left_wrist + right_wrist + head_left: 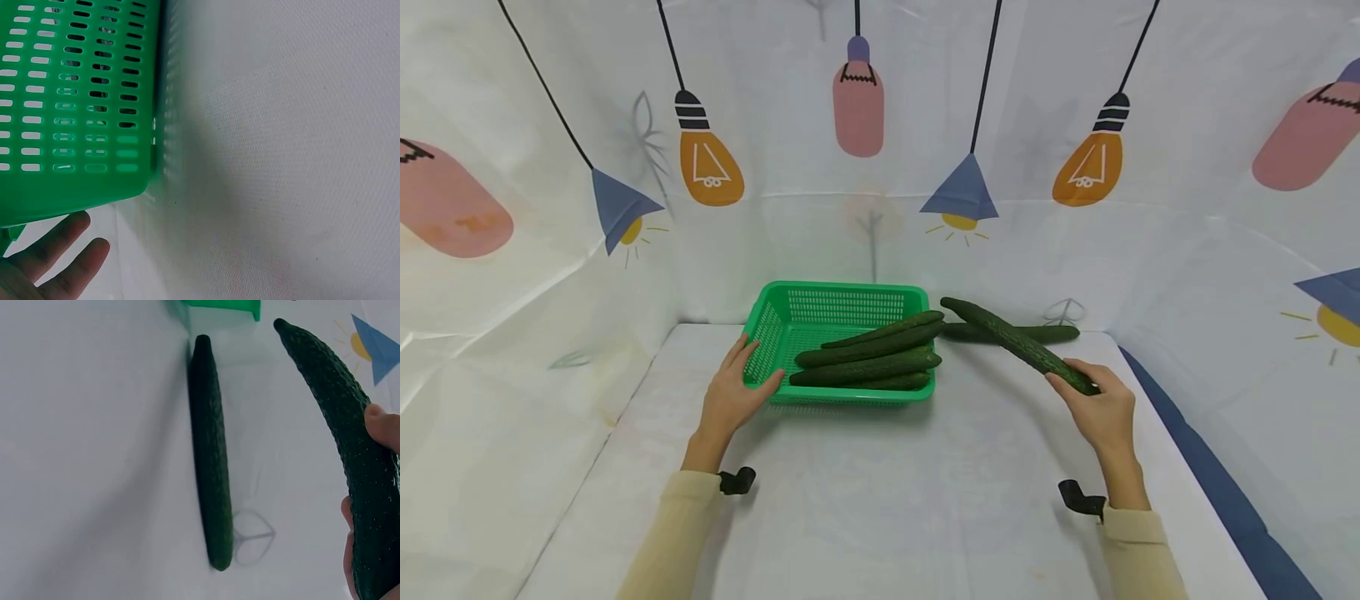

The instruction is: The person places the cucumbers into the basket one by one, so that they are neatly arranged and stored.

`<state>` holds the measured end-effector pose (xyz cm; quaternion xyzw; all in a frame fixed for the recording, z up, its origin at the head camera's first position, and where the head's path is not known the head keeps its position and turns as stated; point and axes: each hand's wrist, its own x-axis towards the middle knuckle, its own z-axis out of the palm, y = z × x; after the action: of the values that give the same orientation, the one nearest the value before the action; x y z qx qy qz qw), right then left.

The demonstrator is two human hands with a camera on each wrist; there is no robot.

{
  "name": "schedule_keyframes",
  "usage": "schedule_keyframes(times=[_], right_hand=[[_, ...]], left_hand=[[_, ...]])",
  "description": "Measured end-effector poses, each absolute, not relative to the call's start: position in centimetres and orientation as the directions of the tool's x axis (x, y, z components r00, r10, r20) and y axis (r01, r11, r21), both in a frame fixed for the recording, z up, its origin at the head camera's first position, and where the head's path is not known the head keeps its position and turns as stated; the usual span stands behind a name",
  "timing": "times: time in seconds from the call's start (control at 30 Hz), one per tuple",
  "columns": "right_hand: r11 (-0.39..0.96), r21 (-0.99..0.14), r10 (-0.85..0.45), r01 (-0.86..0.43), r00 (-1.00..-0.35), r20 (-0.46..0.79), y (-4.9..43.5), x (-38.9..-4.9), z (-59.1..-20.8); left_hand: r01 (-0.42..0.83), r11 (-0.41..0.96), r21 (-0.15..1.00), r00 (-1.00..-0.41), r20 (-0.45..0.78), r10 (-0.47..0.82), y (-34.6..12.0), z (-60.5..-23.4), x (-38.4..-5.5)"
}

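My right hand (pixel 1101 408) grips a long dark green cucumber (pixel 1018 340) near its thicker end, and the other end points up and left. In the right wrist view the held cucumber (pixel 356 437) shows bumpy skin with the thumb along one side. Behind it a second cucumber (pixel 1051 334) lies flat near the back wall. My left hand (pixel 730 400) is at the left front corner of a green plastic basket (pixel 850 398), its thumb by the front rim and its fingers along the left side. Several cucumbers (pixel 868 368) lie in the basket, ends resting over its right rim.
A white sheet covers the table (pixel 880 500). White cloth printed with lamps forms a wall (pixel 820 233) behind the basket and continues on both sides. A blue strip (pixel 1210 475) runs along the table's right edge.
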<state>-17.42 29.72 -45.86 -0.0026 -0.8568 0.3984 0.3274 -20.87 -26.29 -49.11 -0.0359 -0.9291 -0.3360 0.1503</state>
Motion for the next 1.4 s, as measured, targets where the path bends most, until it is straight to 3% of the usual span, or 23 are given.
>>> schedule_keyframes(times=[0.6, 1.13, 1.4], right_hand=[[0.623, -0.687, 0.127, -0.373, -0.819, 0.560, 25.3, -21.0, -42.6], [0.641, -0.546, -0.217, -0.540, -0.809, 0.546, 20.6, -22.8, -39.9], [0.656, -0.536, -0.270, -0.531, -0.829, 0.490, 19.4, -22.8, -39.8]], left_hand=[[0.157, 0.776, 0.611, -0.956, 0.291, -0.035, -26.3, -49.3, -21.1], [0.158, 0.776, 0.611, -0.955, 0.293, -0.037, -26.4, -49.3, -21.2], [0.148, 0.778, 0.610, -0.958, 0.283, -0.039, -26.4, -49.3, -21.2]])
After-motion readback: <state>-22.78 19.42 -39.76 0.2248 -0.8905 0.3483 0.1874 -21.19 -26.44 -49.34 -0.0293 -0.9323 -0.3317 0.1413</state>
